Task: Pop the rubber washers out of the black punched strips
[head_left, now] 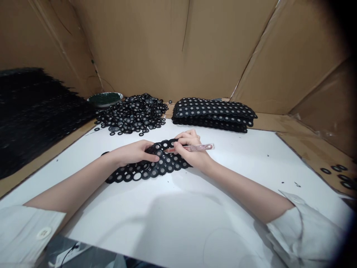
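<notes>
A black sheet of linked rubber rings (145, 174) lies on the white board, with pale board showing through its holes. My left hand (136, 152) grips the sheet's upper edge, thumb on top and the other fingers hidden beneath. In my right hand (195, 150) is a slim clear-handled tool (205, 147) with reddish lettering, pinched between thumb and fingers. Its handle points right and its tip reaches left to the rings beside my left thumb. The kind of tip is too small to make out. My right fingers also rest on the sheet's far right part.
A heap of loose black rings (136, 113) lies at the back left, near a bowl of dark green bits (105, 99). Finished-looking ring mats (213, 113) are stacked at the back right. A tall black stack (33, 115) stands far left. Several rings (341, 175) lie far right. Cardboard walls (156, 48) enclose the back.
</notes>
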Demonstrator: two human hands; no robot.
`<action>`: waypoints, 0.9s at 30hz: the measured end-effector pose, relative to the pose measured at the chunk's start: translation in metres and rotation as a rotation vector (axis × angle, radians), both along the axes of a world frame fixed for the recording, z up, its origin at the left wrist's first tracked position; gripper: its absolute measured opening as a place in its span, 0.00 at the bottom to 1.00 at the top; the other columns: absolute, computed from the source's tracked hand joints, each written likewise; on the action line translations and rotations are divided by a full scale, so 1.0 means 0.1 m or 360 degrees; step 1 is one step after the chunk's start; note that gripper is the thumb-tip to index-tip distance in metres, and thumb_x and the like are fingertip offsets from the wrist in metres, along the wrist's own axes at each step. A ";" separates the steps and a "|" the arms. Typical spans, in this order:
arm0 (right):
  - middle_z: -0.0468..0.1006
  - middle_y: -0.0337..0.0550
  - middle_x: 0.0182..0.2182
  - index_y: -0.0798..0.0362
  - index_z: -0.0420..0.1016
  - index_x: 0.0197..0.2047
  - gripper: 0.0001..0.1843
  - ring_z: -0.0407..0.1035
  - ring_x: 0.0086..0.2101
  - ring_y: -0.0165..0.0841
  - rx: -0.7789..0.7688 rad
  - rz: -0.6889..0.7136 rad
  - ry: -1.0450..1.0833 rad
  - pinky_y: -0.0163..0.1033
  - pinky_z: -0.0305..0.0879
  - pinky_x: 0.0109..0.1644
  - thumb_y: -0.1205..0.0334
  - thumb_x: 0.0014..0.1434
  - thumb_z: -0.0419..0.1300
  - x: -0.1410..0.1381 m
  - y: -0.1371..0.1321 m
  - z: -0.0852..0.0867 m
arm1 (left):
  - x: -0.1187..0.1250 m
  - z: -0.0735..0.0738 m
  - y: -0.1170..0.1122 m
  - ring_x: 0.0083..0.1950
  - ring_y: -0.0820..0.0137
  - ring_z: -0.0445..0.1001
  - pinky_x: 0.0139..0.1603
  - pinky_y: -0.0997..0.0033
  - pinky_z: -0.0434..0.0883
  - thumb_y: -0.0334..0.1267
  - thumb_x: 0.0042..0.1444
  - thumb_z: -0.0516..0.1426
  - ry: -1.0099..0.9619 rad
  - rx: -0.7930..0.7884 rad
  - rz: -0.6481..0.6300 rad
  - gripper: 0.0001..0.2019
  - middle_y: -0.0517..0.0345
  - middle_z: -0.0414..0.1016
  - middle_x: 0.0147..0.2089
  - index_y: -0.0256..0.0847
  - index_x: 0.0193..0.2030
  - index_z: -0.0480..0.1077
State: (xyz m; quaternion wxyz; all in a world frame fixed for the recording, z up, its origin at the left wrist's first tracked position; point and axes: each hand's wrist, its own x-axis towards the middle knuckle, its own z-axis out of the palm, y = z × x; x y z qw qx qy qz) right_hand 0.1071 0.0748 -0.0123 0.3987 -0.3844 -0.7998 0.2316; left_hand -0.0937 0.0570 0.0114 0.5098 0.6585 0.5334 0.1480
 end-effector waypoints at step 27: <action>0.72 0.39 0.25 0.55 0.66 0.25 0.14 0.65 0.25 0.28 -0.1359 0.0554 0.0951 0.33 0.59 0.27 0.51 0.51 0.56 0.03 0.02 -0.10 | -0.02 -0.10 0.03 0.49 0.62 0.68 0.50 0.62 0.64 0.45 0.47 0.56 -0.0230 0.0211 0.0105 0.18 0.60 0.72 0.46 0.44 0.46 0.66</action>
